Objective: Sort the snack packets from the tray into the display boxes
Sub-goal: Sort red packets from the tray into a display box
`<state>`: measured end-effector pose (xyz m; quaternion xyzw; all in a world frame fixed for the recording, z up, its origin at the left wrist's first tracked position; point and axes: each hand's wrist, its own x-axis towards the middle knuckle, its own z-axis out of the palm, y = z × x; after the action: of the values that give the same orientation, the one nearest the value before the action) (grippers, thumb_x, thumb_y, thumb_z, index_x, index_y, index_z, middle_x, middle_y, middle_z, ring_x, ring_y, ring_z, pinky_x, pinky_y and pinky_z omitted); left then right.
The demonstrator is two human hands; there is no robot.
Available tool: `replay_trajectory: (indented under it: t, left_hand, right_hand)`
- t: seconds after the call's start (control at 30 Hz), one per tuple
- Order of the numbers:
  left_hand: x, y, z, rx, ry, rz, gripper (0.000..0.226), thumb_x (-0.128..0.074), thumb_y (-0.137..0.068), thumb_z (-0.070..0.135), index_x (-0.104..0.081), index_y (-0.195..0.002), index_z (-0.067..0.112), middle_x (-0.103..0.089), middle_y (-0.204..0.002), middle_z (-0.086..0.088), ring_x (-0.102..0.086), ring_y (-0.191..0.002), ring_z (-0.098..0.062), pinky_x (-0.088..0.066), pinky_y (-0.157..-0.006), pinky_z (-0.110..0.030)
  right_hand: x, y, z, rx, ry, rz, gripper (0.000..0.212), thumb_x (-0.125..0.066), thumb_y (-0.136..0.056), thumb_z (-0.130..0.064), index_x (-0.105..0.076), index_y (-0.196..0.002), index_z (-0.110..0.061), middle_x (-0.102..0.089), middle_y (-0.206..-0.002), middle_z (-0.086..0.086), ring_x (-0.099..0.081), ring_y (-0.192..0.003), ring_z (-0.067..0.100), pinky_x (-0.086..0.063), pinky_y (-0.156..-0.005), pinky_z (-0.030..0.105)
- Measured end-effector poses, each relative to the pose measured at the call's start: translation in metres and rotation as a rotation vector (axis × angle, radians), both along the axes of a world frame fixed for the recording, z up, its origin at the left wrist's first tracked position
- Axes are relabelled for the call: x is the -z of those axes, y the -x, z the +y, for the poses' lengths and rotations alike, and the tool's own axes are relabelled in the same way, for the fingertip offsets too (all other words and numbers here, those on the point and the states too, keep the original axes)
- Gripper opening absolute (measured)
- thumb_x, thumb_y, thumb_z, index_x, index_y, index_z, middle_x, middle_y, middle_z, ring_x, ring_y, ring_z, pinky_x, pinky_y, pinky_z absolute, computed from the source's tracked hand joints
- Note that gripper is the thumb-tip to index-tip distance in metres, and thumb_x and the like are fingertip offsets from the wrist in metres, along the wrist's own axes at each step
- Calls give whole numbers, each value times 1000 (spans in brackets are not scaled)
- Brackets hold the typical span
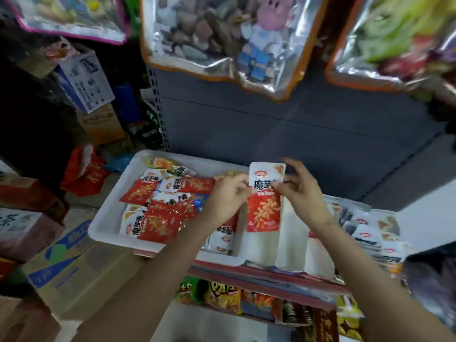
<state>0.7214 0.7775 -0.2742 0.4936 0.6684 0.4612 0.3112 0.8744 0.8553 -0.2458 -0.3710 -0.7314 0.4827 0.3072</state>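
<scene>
Cardboard cartons (71, 265) stand stacked at far left, beside the white tray (103, 225), which holds a loose heap of red-and-white snack packets (158, 206) with a yellowish one at its far edge. The left hand (228, 196) reaches over the tray's right part, its fingers (243, 191) curled onto the left edge of one upright red-and-white packet (265, 197). The right hand (299, 193) pinches that same packet's right edge between thumb and fingers, so the packet hangs between both hands, above the white display boxes (291, 245). The nearest compartments look bare, though motion blur makes this uncertain. Farther right, white and dark packets (367, 233) lie in rows, partly cut off by a dark shape. Below, a shelf (261, 280) fronts blurred yellow bags.
</scene>
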Motion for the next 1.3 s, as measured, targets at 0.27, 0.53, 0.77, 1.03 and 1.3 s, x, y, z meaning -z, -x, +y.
replay_trajectory:
  t: [0.27,0.53,0.77,1.03,1.3]
  left_hand:
    - [13,-74,59,36,-29,79,10,-61,-86,6,-65,-95,4,-69,-89,-8,-63,-80,-17,-49,-76,-29]
    - [38,-86,75,123,331,519,53,-54,-91,15,-37,-142,13,-40,-145,-8,-37,-133,-23,-31,-109,-33]
    - [43,-96,79,157,391,589,58,-53,-93,18,-29,-146,16,-30,-152,-5,-27,-140,-24,-28,-111,-34]
    - [48,-99,82,108,381,584,54,-53,-94,17,-33,-144,15,-33,-150,-5,-30,-139,-25,-31,-110,-34]
    - [51,-100,83,86,368,583,52,-52,-94,15,-34,-143,15,-35,-149,-5,-33,-137,-23,-33,-108,-33]
  right_hand:
    - [-8,-86,50,127,-291,-290,9,-66,-85,-11,-60,-88,-17,-61,-79,-6,-59,-72,19,-43,-64,21]
    - [-5,-122,77,234,-308,-480,10,-62,-87,-10,-59,-93,-4,-57,-80,4,-54,-78,26,-30,-64,26]
    - [1,-129,82,239,-285,-465,3,-58,-87,-6,-57,-87,-9,-54,-77,3,-49,-72,21,-29,-57,24]
    - [42,-123,81,59,-371,-765,9,-53,-89,-8,-61,-90,-10,-61,-92,8,-57,-83,26,-36,-64,26]
    - [53,-110,82,-21,-707,-1015,17,-48,-91,-10,-61,-100,-17,-60,-108,2,-56,-103,24,-37,-89,29]
